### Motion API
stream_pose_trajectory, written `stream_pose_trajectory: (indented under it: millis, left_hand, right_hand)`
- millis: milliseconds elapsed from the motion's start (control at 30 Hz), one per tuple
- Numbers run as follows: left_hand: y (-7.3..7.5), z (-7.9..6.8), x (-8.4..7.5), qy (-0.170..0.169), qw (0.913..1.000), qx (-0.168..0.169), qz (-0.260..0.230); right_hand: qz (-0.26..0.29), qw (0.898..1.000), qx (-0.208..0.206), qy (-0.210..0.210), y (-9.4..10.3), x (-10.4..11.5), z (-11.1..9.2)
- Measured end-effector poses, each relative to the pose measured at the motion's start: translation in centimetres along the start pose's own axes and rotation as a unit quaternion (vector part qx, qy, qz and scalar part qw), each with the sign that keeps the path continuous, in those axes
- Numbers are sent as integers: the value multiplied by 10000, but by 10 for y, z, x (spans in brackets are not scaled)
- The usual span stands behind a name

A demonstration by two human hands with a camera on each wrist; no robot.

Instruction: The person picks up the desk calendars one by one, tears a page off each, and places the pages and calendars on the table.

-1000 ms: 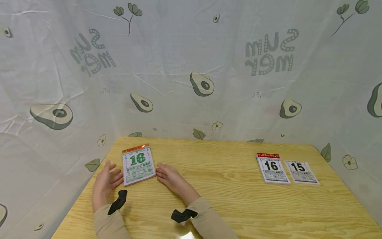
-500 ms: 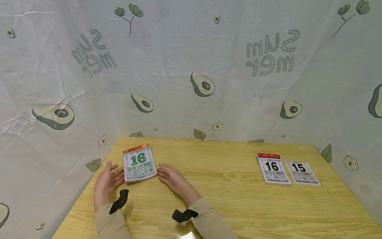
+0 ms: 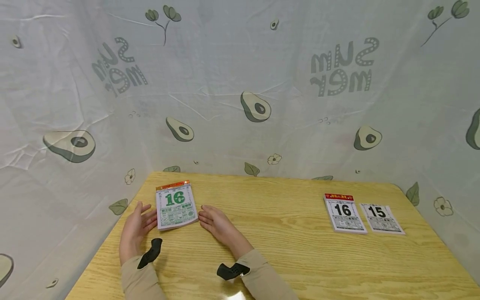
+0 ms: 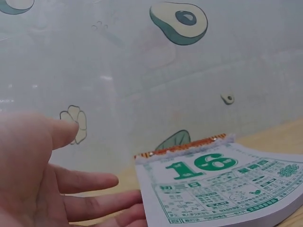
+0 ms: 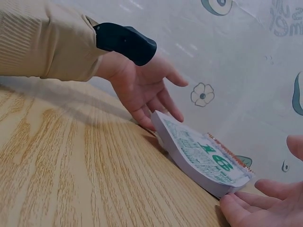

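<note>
A tear-off calendar pad with a large green 16 and an orange-red header strip lies on the wooden table at the far left. Its left edge has my left hand beside it, and the fingertips touch that side in the left wrist view, where the pad's pages look slightly curved. On the opposite side, my right hand keeps its fingers at the pad's lower right edge. Both hands have extended, loosely bent fingers, palms facing each other across the pad. Neither hand grips it.
On the table's right side lies a second calendar pad with a red header and a black 16. Close to its right is a loose sheet showing 15. A white curtain with avocado prints hangs behind the wooden table.
The near edge of the green-print pad has shifted slightly away from me between the hands. Both hands hold nearly the same place; the whole head view has drifted a little.
</note>
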State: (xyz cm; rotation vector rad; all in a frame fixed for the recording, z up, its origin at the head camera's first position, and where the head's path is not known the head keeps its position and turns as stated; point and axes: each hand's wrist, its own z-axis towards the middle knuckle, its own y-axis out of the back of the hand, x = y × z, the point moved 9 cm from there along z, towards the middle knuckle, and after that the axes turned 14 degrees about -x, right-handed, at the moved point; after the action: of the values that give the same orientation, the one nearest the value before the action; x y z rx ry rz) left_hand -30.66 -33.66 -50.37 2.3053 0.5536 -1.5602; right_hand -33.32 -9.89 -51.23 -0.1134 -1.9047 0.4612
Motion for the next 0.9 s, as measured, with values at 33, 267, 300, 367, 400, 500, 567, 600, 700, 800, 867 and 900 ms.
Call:
stream_pose_trajectory:
  millis: [33,267,300,367,400,500,567,600,700,800,867,900]
  left_hand:
    - [0,0,0,6,9999,21,-114]
    - [-5,3,-2,148,9957,235,-883]
    - [-6,3,-2,155,9950,286,-940]
    - [-8,3,-2,193,9934,371,-1069]
    - [-9,3,-3,175,9924,388,-1152]
    - [-11,3,-3,218,9909,517,-1225]
    - [-11,4,-3,215,9906,568,-1228]
    - [-12,4,-3,224,9906,590,-1217]
    - [-13,4,-2,274,9913,612,-1135]
    - [-13,6,0,296,9921,583,-1074]
    - [-13,7,0,276,9931,525,-1016]
    - [-13,7,0,246,9938,492,-965]
  right_hand:
    - [9,10000,-7,-1,0,0,0]
    - [104,9999,-13,1,2,-1,0]
    - [115,9999,-19,11,2,-1,0]
    - [115,9999,-29,42,2,1,-1]
    - [125,9999,-29,39,2,1,-1]
    - [106,9999,-34,30,3,2,-2]
    - [109,9999,-30,27,3,3,-2]
    - [115,9999,-35,19,3,3,-2]
    - [131,9999,-63,-4,5,3,-2]
    - [136,9999,-74,-6,6,2,-1]
    - [142,9999,-60,12,7,2,0]
    - [144,9999,-56,20,7,2,1]
